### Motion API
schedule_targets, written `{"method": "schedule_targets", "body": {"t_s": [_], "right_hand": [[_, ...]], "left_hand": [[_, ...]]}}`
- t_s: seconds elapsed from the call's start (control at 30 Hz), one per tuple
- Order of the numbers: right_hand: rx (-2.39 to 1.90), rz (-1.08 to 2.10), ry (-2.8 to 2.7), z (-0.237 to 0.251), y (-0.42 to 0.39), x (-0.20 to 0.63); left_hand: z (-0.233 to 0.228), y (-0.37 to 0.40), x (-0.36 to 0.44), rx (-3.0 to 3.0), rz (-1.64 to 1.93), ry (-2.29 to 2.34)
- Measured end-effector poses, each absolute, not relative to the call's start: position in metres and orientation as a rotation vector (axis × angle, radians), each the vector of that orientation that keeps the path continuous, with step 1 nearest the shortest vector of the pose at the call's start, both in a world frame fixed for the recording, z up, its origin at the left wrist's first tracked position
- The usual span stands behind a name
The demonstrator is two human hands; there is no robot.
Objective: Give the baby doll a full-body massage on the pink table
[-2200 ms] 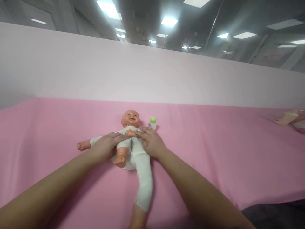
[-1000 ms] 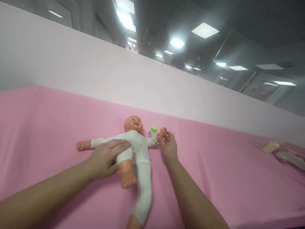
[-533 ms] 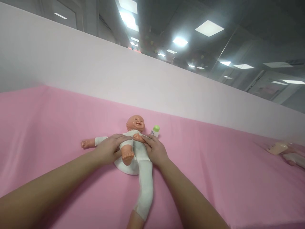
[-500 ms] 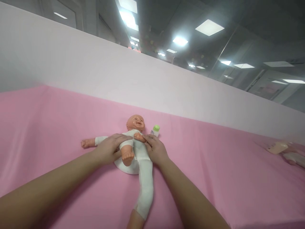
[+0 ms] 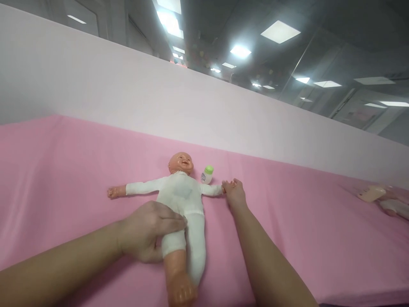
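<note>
A baby doll (image 5: 180, 194) in a white suit lies on its back on the pink sheet (image 5: 64, 170), head away from me, both arms spread out. My left hand (image 5: 147, 236) grips the doll's thigh on the left, and that leg lies stretched toward me. My right hand (image 5: 235, 194) holds the doll's small hand at the end of its outstretched arm on the right. A small white bottle with a green cap (image 5: 207, 174) stands just beyond that arm, next to the doll's head.
A pale pink partition (image 5: 128, 106) rises behind the sheet. At the far right edge lies another doll (image 5: 391, 204) with a beige object (image 5: 370, 194) beside it.
The doll's bent leg has been pulled down straight by my left hand. My right hand has drawn the doll's arm from its chest out to the right.
</note>
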State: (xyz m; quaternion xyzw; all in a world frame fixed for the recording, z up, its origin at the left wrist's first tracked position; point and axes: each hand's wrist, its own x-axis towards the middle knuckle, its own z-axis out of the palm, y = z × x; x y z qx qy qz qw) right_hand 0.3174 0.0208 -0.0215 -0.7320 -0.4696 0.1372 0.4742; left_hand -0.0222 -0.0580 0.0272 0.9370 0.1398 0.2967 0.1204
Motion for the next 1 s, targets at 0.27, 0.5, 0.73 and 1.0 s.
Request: {"method": "schedule_targets", "body": {"t_s": [0.27,0.5,0.73,1.0], "right_hand": [[-1.884,0.351,-1.235,-0.021,0.021,0.320],[-1.483,0.387,-1.308,-0.010,0.006,0.276],[-1.312,0.198,-1.884,-0.007,-0.007,0.226],[-1.387,0.226,-2.080,-0.004,-0.006,0.230]], "left_hand": [[0.027,-0.057,-0.021,2.711,0.804,0.339],[0.012,-0.024,-0.040,2.701,1.070,0.833],[0.022,-0.011,-0.039,2.384,0.793,1.185],[0.020,-0.008,-0.037,2.461,0.849,1.161]]}}
